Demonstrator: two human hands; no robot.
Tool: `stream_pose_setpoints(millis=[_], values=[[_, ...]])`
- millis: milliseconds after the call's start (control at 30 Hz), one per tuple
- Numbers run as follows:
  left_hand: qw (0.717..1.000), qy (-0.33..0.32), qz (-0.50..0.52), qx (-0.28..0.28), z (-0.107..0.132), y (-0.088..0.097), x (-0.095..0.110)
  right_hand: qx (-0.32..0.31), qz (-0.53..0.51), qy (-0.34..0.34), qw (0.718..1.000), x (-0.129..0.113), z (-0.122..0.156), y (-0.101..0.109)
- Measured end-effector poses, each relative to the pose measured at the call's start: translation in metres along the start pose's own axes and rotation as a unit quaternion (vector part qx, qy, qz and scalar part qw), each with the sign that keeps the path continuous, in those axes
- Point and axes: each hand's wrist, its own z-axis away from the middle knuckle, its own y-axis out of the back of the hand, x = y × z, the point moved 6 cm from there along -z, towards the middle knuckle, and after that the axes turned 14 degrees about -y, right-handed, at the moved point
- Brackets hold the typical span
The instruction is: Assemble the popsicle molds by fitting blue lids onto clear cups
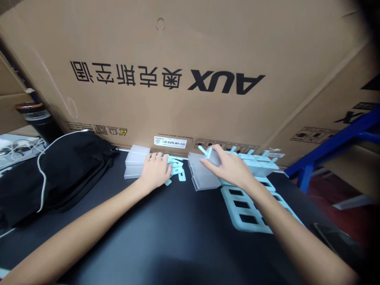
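My left hand [156, 169] reaches over a pile of light-blue popsicle sticks [178, 170], its fingers bent and their tips hidden. Clear plastic mold cups [138, 158] lie just left of it. My right hand [230, 164] grips a clear popsicle mold [214, 157] with a light-blue lid, whose stick points up and left. More clear cups [203, 172] lie under and beside that hand. Behind my right wrist stand several molds with light-blue lids and sticks [263, 164]. A light-blue mold frame [233, 215] with rectangular openings lies below my right forearm.
A large cardboard box [166, 107] walls off the back of the black table [166, 237]. To the left are a black bag [80, 166] with a white cable and a dark bottle [41, 122]. A blue metal frame [332, 150] and a phone-like dark object [335, 237] are at right.
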Motion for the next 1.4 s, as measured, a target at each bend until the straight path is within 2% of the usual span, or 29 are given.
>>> stream_pose_setpoints(millis=[100, 233, 300, 400, 533, 767, 933, 1067, 1200, 1400], values=[[0.998, -0.064, -0.021, 0.016, 0.008, 0.017, 0.001, -0.009, 0.082, 0.052, 0.995, -0.032, -0.018, 0.001], [0.973, -0.227, -0.006, 0.045, 0.044, 0.033, 0.017, -0.015, 0.165, 0.167, 0.972, -0.079, -0.036, -0.011], [0.965, -0.260, 0.001, 0.047, 0.061, 0.034, 0.016, -0.032, 0.194, 0.214, 0.957, -0.097, -0.042, -0.020], [0.971, -0.236, -0.003, 0.042, 0.070, 0.030, 0.005, -0.035, 0.223, 0.240, 0.944, -0.112, -0.049, -0.026], [0.977, -0.208, -0.014, 0.035, 0.066, 0.024, -0.004, -0.022, 0.224, 0.237, 0.945, -0.121, -0.053, -0.020], [0.956, -0.289, -0.005, 0.047, 0.071, 0.026, 0.017, -0.047, 0.221, 0.236, 0.945, -0.137, -0.056, -0.021], [0.959, -0.280, -0.010, 0.032, 0.071, 0.026, 0.019, -0.097, 0.216, 0.203, 0.950, -0.138, -0.056, -0.027], [0.959, -0.285, 0.000, 0.010, 0.070, 0.020, 0.024, -0.147, 0.224, 0.217, 0.938, -0.137, -0.053, -0.031], [0.959, -0.282, 0.033, -0.006, 0.070, 0.015, 0.030, -0.164, 0.195, 0.245, 0.935, -0.149, -0.053, -0.043], [0.958, -0.279, 0.068, -0.018, 0.069, 0.011, 0.031, -0.267, 0.171, 0.260, 0.912, -0.170, -0.052, -0.077]])
